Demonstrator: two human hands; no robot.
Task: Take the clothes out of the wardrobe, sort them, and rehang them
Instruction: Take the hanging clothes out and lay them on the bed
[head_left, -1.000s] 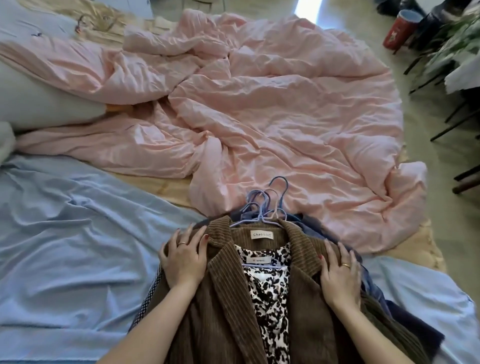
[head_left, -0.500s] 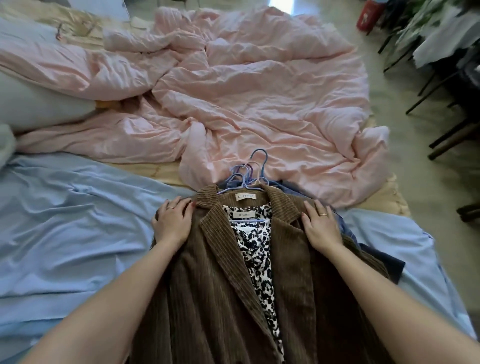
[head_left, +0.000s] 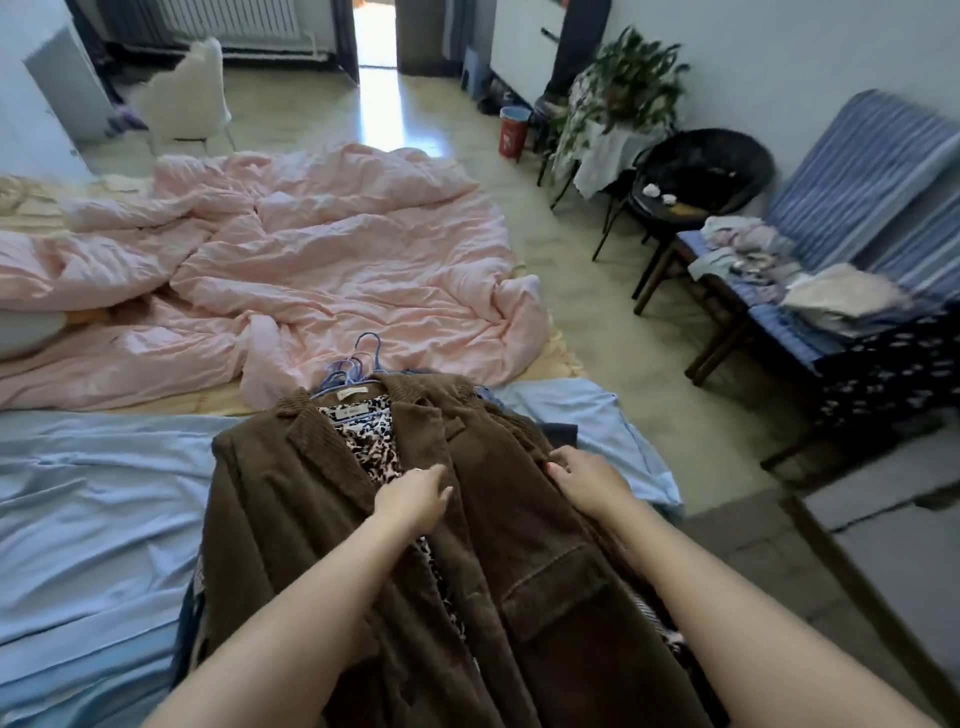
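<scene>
Head view looks down on a brown corduroy jacket (head_left: 509, 519) lying at the lower centre of the frame, on top of a pile of clothes on a bed with a light blue sheet (head_left: 93, 509). A leopard-print blouse (head_left: 371, 441) shows in the jacket's open front. Two white neck labels sit near the collar, too blurred to read. Blue hangers (head_left: 353, 361) stick out above the collar, their hooks bunched together.

The left hand (head_left: 413, 496) lies at the jacket's front edge with its fingers curled on the lapel; whether it actually pinches the cloth cannot be told. The right hand (head_left: 584, 478) rests on the jacket's right shoulder area, fingers bent over the fabric's edge, and its hold cannot be told either.

Just beyond the hangers, across the upper left, a crumpled pink duvet (head_left: 311, 260) covers the bed. At right, a bench with a blue striped cushion (head_left: 857, 171) carries folded laundry (head_left: 810, 280). A dark round chair (head_left: 701, 171) stands beside it, then a potted plant (head_left: 628, 83) and a red bucket (head_left: 514, 130) near the upper centre. A white chair (head_left: 187, 98) stands at upper left.
</scene>
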